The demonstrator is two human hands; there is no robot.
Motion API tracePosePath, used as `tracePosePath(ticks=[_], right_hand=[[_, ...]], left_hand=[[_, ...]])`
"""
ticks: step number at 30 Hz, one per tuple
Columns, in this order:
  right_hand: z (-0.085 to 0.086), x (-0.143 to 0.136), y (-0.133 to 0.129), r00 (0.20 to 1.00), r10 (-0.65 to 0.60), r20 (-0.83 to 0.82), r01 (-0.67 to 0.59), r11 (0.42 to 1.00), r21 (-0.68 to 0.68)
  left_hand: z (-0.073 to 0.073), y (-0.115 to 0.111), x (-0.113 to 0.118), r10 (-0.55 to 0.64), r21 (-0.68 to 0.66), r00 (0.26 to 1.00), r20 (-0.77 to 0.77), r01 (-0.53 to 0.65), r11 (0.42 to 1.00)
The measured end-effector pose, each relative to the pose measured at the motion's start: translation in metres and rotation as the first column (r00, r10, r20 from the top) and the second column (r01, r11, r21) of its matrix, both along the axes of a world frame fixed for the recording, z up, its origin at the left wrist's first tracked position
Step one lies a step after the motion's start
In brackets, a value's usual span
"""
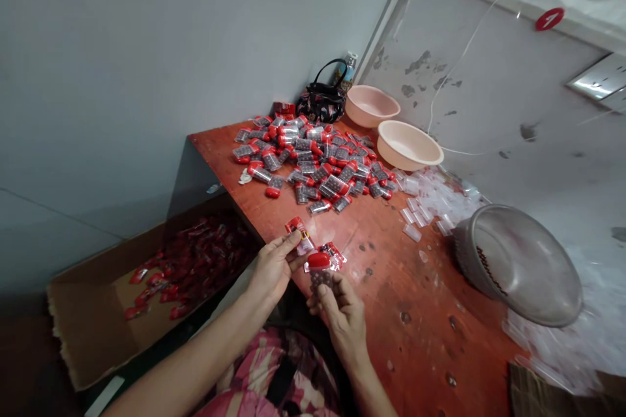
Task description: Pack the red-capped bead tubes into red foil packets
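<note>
My left hand [276, 265] pinches a small red printed packet [296, 228] over the near edge of the red table [391, 339]. In my right hand [341, 316] is a small clear container [320, 270] with a red cap and dark round pieces inside, its cap facing away from me. Another red packet [334, 253] lies on the table just behind the container. Farther back spreads a big pile of similar red-capped containers [306, 159].
Clear empty containers [430, 199] lie right of the pile, below two pink basins [409, 145] [372, 106]. A metal bowl [528, 264] sits at the right. A black handbag [320, 104] stands at the back. A cardboard box [92, 332] of red packets is low at left.
</note>
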State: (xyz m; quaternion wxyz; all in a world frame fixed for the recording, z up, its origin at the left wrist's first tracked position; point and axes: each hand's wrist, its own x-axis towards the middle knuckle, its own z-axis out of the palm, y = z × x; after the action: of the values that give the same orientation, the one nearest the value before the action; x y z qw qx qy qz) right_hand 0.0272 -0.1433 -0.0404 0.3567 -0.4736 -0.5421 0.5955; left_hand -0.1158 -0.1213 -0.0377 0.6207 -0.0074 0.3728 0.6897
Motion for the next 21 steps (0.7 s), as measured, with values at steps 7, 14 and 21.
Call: tracePosePath(ticks=[7, 14, 21], right_hand=[[-0.003, -0.009, -0.001, 0.999, -0.016, -0.050, 0.013, 0.998, -0.062], [-0.009, -0.010, 0.003, 0.994, -0.059, -0.097, 0.052, 0.996, -0.072], [-0.013, -0.005, 0.007, 1.000, -0.016, -0.001, 0.016, 0.999, 0.028]], left_hand=[[0.001, -0.002, 0.008, -0.029, 0.036, 1.000, -0.003, 0.030, 0.999], [0.000, -0.004, 0.011, -0.131, 0.120, 0.989, -0.071, 0.139, 0.983], [-0.002, -0.005, 0.008, -0.336, 0.056, 0.913, -0.230, 0.357, 0.932]])
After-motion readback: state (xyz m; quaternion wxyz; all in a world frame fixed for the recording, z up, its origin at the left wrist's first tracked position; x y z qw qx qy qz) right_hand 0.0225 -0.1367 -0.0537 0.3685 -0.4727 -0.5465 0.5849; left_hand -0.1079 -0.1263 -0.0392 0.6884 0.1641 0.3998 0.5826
